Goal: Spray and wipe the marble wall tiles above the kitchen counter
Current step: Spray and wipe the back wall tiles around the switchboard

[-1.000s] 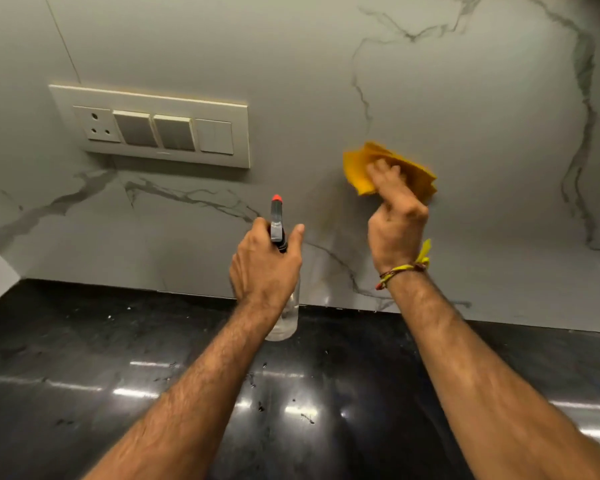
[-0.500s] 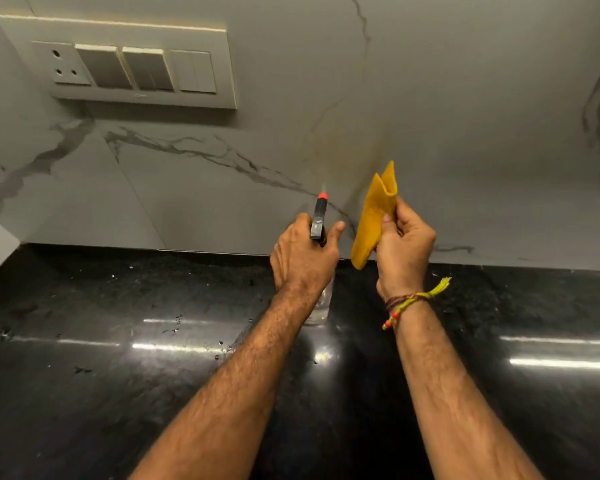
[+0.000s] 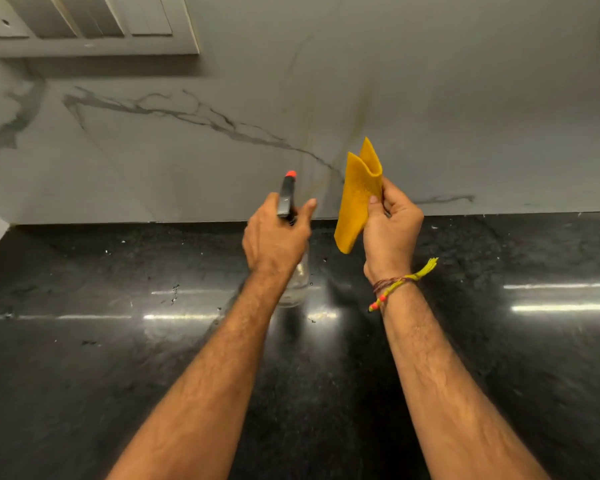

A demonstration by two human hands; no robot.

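left hand [image 3: 276,237] hiding clear spray bottle [image 3: 297,282]

- Wall tiles [image 3: 430,116] beyond both hands: smooth grey-veined white marble, soft sheen.
- Counter [image 3: 84,393] beneath the hands: black speckled stone, polished, mirror-glossy.
- Cloth [image 3: 357,202] in right hand [image 3: 390,233]: yellow, matt, finely textured.
- Spray bottle [image 3: 293,282] in left hand [image 3: 274,240]: clear plastic body, black head.

Marble wall tiles [image 3: 430,116] open right of switch plate [image 3: 94,26], which projects upper left. Black counter [image 3: 84,375] bare; spray bottle [image 3: 290,237] and yellow cloth [image 3: 357,199] front the centre.
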